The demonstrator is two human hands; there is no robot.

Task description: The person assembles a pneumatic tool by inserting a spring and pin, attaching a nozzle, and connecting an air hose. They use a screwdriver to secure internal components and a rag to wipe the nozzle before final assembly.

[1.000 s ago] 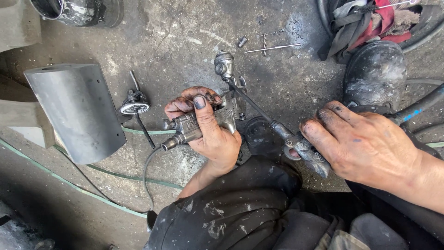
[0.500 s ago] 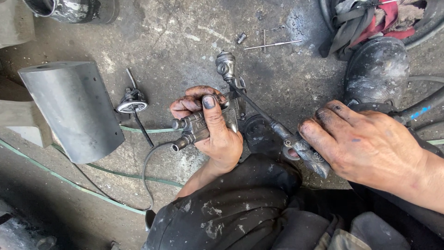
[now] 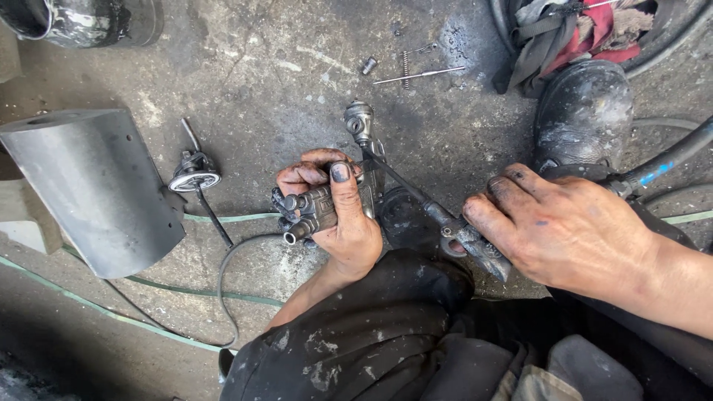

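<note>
My left hand [image 3: 336,215] grips a small greasy metal valve body [image 3: 316,212] with ports, held low over the concrete floor. My right hand [image 3: 564,226] is closed on the handle of a long metal wrench [image 3: 416,202]. The tool runs up and left from that hand to the top of the part, near a round metal fitting [image 3: 359,119]. Both hands are black with grease. My dark trousers [image 3: 371,334] fill the bottom of the view.
A grey metal cover [image 3: 89,186] lies at left. Beside it sits a small round cap with a rod [image 3: 194,177]. A spring, a thin pin [image 3: 420,74] and a small bolt lie farther off. A black boot [image 3: 583,115], hoses and rags are at right.
The view has shifted slightly. My left hand has turned the part a little, its thumb now pressed on top. My right hand stays on the wrench handle.
</note>
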